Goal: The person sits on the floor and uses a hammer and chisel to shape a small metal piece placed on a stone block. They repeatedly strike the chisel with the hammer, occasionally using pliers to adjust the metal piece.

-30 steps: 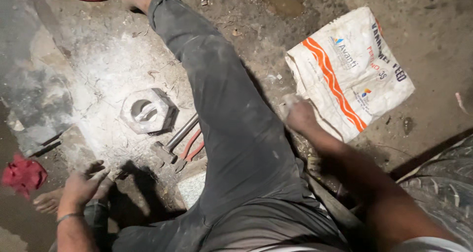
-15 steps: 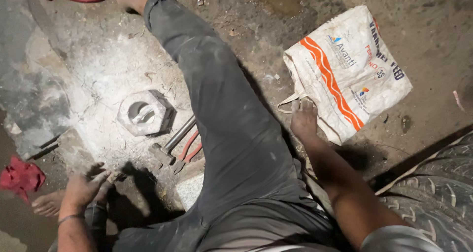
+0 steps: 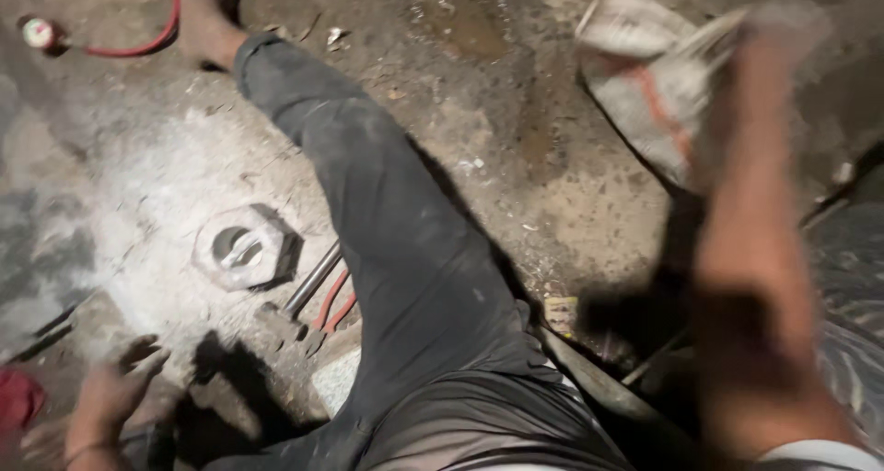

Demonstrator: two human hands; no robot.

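Note:
My right hand (image 3: 778, 24) is raised at the top right, blurred by motion, and closed on a corner of a white woven sack (image 3: 645, 93) with orange stripes; the sack hangs crumpled off the ground. Resting on the dusty floor at the bottom left is my left hand (image 3: 115, 393), fingers spread and holding nothing, beside a dark lump that I cannot make out. My leg in dark grey trousers (image 3: 405, 250) stretches across the middle, its bare foot (image 3: 207, 24) at the top.
A large grey hexagonal nut (image 3: 244, 248) lies on pale dust left of the leg. Metal rods and red-handled pliers (image 3: 322, 296) lie beside it. A red hose (image 3: 138, 43) runs top left, a red cloth (image 3: 14, 402) lies bottom left, a tyre (image 3: 852, 324) sits right.
My right hand went from the sack's near edge on the ground to high up, pulling the sack off the floor and crumpling it. The view shifted right. The left hand stayed put.

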